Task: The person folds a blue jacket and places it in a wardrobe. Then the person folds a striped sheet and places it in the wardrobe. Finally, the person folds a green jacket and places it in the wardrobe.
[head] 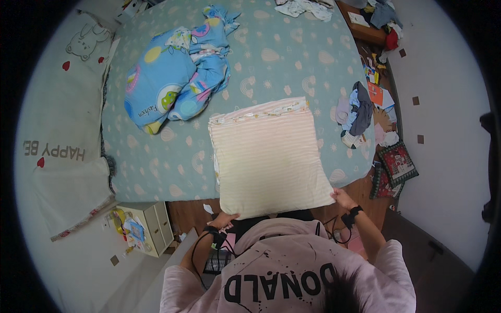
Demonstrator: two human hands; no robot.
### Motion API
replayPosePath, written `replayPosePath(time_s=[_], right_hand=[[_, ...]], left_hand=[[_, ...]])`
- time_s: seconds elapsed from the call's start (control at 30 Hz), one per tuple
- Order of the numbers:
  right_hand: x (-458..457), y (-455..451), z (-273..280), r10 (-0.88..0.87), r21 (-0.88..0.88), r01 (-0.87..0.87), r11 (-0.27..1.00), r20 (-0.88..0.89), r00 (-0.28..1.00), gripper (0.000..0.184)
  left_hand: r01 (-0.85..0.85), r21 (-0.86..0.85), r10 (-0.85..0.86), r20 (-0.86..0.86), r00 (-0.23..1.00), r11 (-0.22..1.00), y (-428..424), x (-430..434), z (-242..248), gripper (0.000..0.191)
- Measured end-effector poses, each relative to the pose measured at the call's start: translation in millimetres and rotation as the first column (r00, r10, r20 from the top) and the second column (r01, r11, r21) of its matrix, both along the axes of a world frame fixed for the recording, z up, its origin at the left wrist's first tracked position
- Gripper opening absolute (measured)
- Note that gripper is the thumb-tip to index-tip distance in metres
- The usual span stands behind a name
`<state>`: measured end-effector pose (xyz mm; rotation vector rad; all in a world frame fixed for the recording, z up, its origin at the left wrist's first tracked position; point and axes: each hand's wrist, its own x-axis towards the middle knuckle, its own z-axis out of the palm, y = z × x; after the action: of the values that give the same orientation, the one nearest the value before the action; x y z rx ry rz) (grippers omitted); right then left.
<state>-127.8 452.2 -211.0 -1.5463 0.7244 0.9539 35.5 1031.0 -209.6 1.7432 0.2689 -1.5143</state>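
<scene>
A striped cream and pale pink cloth [270,156], folded into a thick square, lies at the near edge of the bed. Its far edge shows several layers with a printed border. My left hand [225,220] grips the near left corner. The near right corner is pinched between the fingers of my right hand [342,198]. Beneath the cloth, the bed has a green sheet [270,54] printed with rainbows and balloons. Beyond it to the left, a bunched blue patterned quilt [164,78] rests on the sheet.
Small clothes [360,111] and a striped sock [351,139] lie near the bed's right edge. White clothes [305,8] are at the far side. A cream cabinet [150,227] stands at the near left. Christmas cushions [399,162] and papers [377,94] lie on the right floor.
</scene>
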Motion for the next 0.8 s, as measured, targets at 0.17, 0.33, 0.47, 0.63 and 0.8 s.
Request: replayPosePath(time_s=[0.17,0.33,0.47,0.63,0.8], right_hand=[[-29.6,-13.2,-4.7,-0.146,0.101,0.165,0.981,-0.174,0.974,0.030],[17.8,-25.4,-7.4,-0.176,0.108,0.175,0.979,0.004,0.984,0.016],[105.6,-49.1,13.2,-0.209,0.012,0.210,0.978,0.183,0.961,0.014],[262.5,-60.8,-3.2,-0.374,-0.025,0.423,0.906,0.422,0.826,0.026],[360.6,-29.7,-46.4,-0.165,-0.275,0.406,0.872,0.616,0.770,0.035]], left_hand=[[-0.277,-0.091,0.286,0.109,0.952,0.957,11.6,-50.5,-10.5,0.048],[-0.277,0.108,0.295,-0.211,0.932,0.955,6.2,-15.1,11.5,0.067],[-0.481,-0.100,0.491,0.119,0.863,0.871,-3.2,55.4,40.8,0.059],[-0.445,-0.057,0.430,0.388,0.815,0.894,-23.7,220.9,8.0,0.055],[-0.498,0.277,0.042,0.841,0.539,0.822,-70.7,325.3,-39.8,0.042]])
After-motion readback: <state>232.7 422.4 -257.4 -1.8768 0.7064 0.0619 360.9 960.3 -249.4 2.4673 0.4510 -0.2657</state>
